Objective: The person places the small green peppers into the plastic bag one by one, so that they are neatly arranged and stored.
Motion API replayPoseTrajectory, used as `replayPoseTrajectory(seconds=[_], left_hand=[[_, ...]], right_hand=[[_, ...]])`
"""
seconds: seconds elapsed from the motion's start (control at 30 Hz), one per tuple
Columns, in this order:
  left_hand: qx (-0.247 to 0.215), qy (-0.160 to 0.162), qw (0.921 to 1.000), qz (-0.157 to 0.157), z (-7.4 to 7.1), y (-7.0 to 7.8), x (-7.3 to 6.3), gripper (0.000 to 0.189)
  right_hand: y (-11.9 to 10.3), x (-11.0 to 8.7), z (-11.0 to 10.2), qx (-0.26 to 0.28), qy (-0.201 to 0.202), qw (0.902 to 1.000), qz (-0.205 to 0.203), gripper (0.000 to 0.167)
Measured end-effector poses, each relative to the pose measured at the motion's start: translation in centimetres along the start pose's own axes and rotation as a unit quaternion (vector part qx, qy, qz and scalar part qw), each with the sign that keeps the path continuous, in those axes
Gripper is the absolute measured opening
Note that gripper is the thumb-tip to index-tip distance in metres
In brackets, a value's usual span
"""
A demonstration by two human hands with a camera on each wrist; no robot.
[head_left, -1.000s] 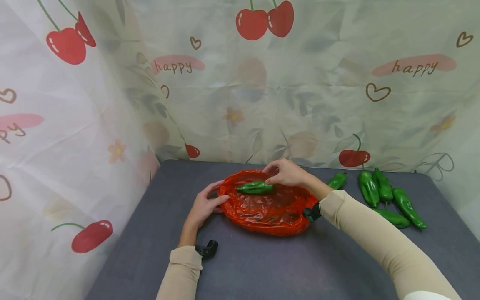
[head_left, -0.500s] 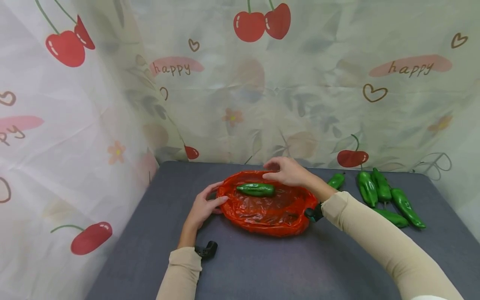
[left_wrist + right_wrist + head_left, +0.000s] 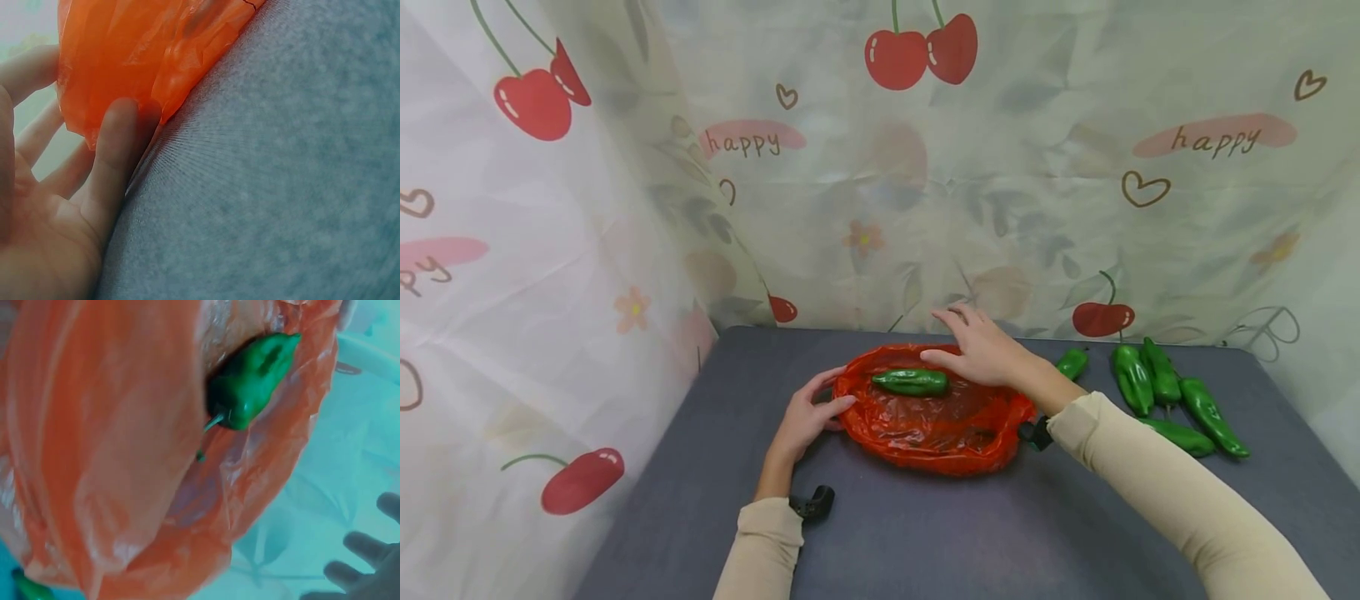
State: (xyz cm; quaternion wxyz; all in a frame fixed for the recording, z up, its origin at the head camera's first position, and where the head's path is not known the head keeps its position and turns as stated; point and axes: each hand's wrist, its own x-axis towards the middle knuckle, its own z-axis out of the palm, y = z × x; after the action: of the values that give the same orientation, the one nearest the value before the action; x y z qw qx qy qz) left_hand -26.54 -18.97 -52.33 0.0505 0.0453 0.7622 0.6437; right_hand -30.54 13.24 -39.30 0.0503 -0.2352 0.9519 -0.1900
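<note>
A red plastic bag (image 3: 925, 454) lies on the table with its mouth spread wide. One green pepper (image 3: 910, 382) rests inside it, toward the far left; the right wrist view shows this pepper (image 3: 253, 381) and its stem. My left hand (image 3: 805, 417) holds the bag's left end, thumb at the rim and the other fingers round the outer side. Seen from the left wrist, the thumb (image 3: 117, 134) overlaps the orange-looking plastic (image 3: 125, 62). Over the bag's far right rim, my right hand (image 3: 988, 346) has its fingers spread with nothing between them.
Several green peppers (image 3: 1208, 412) lie in a group on the right of the dark grey table (image 3: 925, 542). Another pepper (image 3: 1072, 363) shows partly behind the right forearm. A patterned cloth (image 3: 880, 183) hangs along the back and left sides.
The right fingers have let go of the green pepper in the bag. That hand has lifted slightly away to the right and back, fingers spreading. The left hand stays at the bag.
</note>
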Motion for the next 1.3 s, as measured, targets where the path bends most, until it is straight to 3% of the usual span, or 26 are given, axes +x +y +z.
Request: replayPoseTrajectory(seconds=[0.2, 0.33, 1.3], left_hand=[[0.002, -0.001, 1.0000, -0.003, 0.0, 0.1, 0.0, 0.059], [0.003, -0.001, 1.0000, -0.008, -0.1, 0.0, 0.0, 0.059], [0.004, 0.008, 0.9999, -0.004, -0.1, -0.2, 0.1, 0.058]], right_hand=[[0.7, -0.3, -0.2, -0.096, 0.025, 0.9950, -0.017, 0.088], [1.0, -0.7, -0.3, -0.122, 0.037, 0.9916, -0.020, 0.089], [6.5, -4.7, -0.7, -0.095, 0.071, 0.9912, 0.059, 0.084]])
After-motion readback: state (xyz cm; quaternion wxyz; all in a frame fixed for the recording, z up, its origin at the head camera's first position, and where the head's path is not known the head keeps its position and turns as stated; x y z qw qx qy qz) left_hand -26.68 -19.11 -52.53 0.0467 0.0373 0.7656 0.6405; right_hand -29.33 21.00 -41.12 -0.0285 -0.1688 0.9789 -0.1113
